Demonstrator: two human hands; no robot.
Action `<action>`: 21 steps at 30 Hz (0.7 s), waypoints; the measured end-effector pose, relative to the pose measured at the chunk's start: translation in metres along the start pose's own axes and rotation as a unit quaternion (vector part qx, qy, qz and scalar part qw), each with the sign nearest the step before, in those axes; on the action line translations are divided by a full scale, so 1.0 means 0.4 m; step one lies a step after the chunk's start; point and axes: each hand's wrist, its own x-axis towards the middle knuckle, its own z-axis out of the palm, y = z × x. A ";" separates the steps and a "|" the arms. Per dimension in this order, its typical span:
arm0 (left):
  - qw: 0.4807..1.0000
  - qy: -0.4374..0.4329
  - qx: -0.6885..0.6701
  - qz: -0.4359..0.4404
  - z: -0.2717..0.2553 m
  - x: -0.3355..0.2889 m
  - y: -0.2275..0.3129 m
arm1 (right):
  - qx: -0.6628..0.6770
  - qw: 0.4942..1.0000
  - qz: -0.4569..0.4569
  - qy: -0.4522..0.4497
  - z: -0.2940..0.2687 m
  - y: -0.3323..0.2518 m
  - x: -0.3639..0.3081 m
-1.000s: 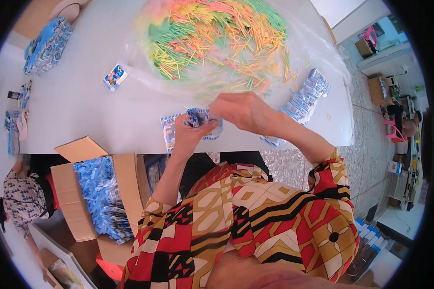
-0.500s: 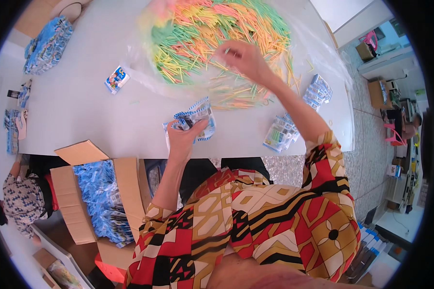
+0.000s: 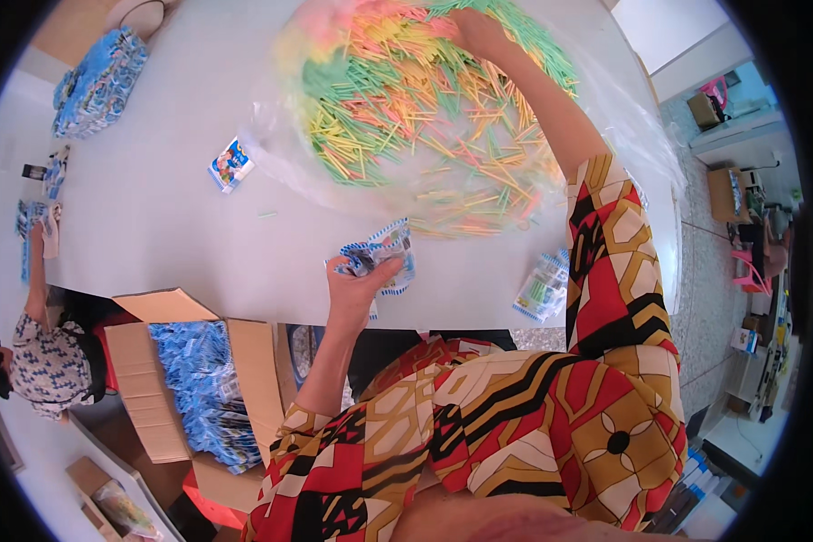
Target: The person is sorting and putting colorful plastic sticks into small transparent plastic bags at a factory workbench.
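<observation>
A small bunch of blue-and-white plastic packets [image 3: 396, 255] is gripped in my left hand [image 3: 357, 287], held over the near part of the table. My right hand [image 3: 479, 36] reaches far out to the back of a heap of thin pastel candy-like sticks [image 3: 388, 108] in pink, yellow, orange and green. Its fingertips dip among the sticks, so their closing is hidden. The heap lies on a sheet of clear plastic [image 3: 285, 154]. One printed blue packet [image 3: 232, 165] rests flat left of the heap. Near the front edge at right, filled packets [image 3: 544, 287] lie partly behind my right sleeve.
An open cardboard box [image 3: 144, 388] full of blue packets stands below the table's front edge at left. A large bundle of blue packets [image 3: 102, 83] sits at the table's far left. Another person [image 3: 50, 366] works at the left edge.
My right hand has moved away from me, from the heap's near middle to its back. My left hand still grips the packets. The whole view has shifted slightly.
</observation>
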 end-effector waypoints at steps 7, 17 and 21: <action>1.000 0.018 0.005 -0.012 -0.012 0.003 0.004 | 0.085 0.996 0.027 0.000 0.033 -0.054 0.043; 1.000 0.003 0.007 -0.014 -0.011 0.007 -0.009 | 0.091 0.995 0.035 0.031 0.043 -0.032 0.057; 1.000 0.004 0.011 -0.020 -0.018 -0.003 -0.014 | 0.082 0.994 0.054 -0.039 -0.106 -0.072 0.011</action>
